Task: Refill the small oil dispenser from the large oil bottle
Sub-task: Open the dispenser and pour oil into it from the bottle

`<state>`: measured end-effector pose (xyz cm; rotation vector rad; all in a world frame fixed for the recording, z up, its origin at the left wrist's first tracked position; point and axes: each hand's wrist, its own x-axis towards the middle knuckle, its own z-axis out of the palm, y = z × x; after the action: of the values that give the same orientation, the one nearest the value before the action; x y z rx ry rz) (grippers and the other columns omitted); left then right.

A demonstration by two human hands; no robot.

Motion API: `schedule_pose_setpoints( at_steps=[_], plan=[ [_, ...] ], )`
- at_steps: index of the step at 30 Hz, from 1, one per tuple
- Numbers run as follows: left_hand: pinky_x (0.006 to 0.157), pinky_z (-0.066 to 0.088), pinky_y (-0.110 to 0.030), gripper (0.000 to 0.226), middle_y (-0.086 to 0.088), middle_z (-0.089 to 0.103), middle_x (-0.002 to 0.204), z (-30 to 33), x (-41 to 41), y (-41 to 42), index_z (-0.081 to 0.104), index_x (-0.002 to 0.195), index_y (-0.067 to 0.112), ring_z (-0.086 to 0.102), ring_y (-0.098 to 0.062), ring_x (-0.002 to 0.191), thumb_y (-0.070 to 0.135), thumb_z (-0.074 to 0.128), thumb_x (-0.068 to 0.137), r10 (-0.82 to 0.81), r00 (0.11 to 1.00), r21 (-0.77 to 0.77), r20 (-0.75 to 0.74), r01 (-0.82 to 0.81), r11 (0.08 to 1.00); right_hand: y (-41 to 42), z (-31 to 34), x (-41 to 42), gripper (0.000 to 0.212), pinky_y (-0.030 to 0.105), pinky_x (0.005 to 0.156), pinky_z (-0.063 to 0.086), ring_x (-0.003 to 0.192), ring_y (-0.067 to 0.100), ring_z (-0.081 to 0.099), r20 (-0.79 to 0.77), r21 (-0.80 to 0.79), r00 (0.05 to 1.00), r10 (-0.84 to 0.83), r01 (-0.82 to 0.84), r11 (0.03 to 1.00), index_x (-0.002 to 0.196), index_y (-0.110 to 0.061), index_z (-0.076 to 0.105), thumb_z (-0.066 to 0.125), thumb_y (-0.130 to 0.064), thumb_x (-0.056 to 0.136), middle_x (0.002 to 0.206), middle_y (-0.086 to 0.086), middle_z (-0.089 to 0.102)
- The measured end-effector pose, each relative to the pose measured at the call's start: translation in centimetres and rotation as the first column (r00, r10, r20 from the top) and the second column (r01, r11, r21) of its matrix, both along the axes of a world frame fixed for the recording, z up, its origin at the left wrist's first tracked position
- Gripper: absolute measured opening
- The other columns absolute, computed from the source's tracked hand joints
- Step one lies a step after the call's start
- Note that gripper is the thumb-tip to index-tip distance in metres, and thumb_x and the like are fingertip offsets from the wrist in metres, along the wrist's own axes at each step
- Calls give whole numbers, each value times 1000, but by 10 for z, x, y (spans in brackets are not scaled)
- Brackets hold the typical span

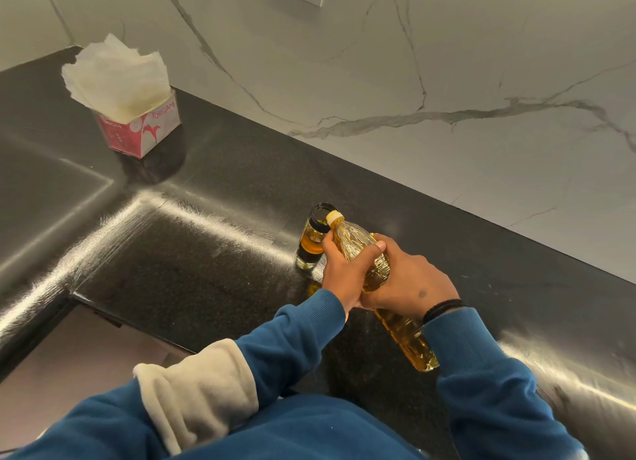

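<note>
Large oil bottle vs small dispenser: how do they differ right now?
The large oil bottle is tilted, neck toward the small dispenser, which stands upright on the counter. The bottle is clear plastic with a yellow neck ring; the dispenser is glass with a dark open rim. Both hands grip the bottle; neither clearly holds the dispenser. Both contain golden oil.

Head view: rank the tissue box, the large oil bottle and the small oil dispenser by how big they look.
1. Large oil bottle, the longest, though the hands hide its middle and it lies nearest the camera.
2. Tissue box with its tissues; it sits farther off, so this ranking is unsure.
3. Small oil dispenser, plainly smallest.
</note>
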<state>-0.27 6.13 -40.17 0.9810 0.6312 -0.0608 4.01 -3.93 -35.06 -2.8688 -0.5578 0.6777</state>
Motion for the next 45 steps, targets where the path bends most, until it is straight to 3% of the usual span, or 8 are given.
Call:
schedule_pose_setpoints(
  at_steps=[7,13,20,26,32,38,42,45],
  plan=[
    [80,59,-56,94,-3,44,140,-1,0,0,9,149,48,54,-30,120,39,76,85,8,1000,-2,6,-8,1000,0,1,-1,111,28,86,56,107,17,62,18,-10,1000,6,-6,1000,151,-38,11,81,-57,67,136,-1,57],
    [75,60,-50,94,-1,47,133,-2,-1,-1,10,149,47,56,-28,115,38,76,84,17,1000,-9,19,-17,1000,1,0,-1,112,29,86,57,109,18,62,33,-19,999,7,-6,1000,151,-39,11,80,-59,66,137,-1,56],
    [82,59,-56,95,-4,45,139,-1,0,0,9,149,48,55,-31,120,38,77,84,16,1000,-9,13,-16,1000,1,0,-1,111,28,86,56,108,18,62,21,-12,1000,-2,3,1000,151,-38,12,81,-57,66,137,-1,56],
    [78,59,-55,94,-2,45,137,-1,-1,0,9,149,48,54,-31,120,39,76,84,11,1000,-8,7,-11,1000,1,0,-1,112,27,86,56,109,18,62,12,-6,1000,-6,6,1000,152,-38,11,82,-56,66,138,0,55],
    [64,58,-42,92,3,44,128,1,-1,0,9,150,47,53,-25,112,38,75,86,12,1000,-18,12,-12,1000,1,-1,0,111,27,85,56,107,17,62,21,-11,1000,-3,4,1000,151,-38,12,81,-56,66,136,-1,56],
    [70,60,-50,91,-2,46,136,1,-1,0,11,148,49,56,-30,117,38,76,85,17,1000,-26,14,-17,1000,1,-1,1,112,28,85,56,105,17,62,15,-8,1000,3,-3,1000,151,-38,11,82,-57,66,135,-1,57],
    [64,60,-46,91,-1,46,135,1,-1,0,11,148,49,55,-30,117,38,75,85,13,1000,-16,15,-13,1000,0,-2,2,113,28,84,56,101,16,62,18,-11,1000,0,0,1000,151,-39,11,82,-57,64,133,-1,58],
    [68,60,-46,92,-4,46,140,-1,0,0,10,149,47,55,-31,120,38,76,85,17,1000,-13,16,-17,1000,0,-2,2,113,27,84,57,103,16,62,17,-13,1000,3,-2,1000,151,-38,12,82,-57,64,133,-1,58]
  ],
)
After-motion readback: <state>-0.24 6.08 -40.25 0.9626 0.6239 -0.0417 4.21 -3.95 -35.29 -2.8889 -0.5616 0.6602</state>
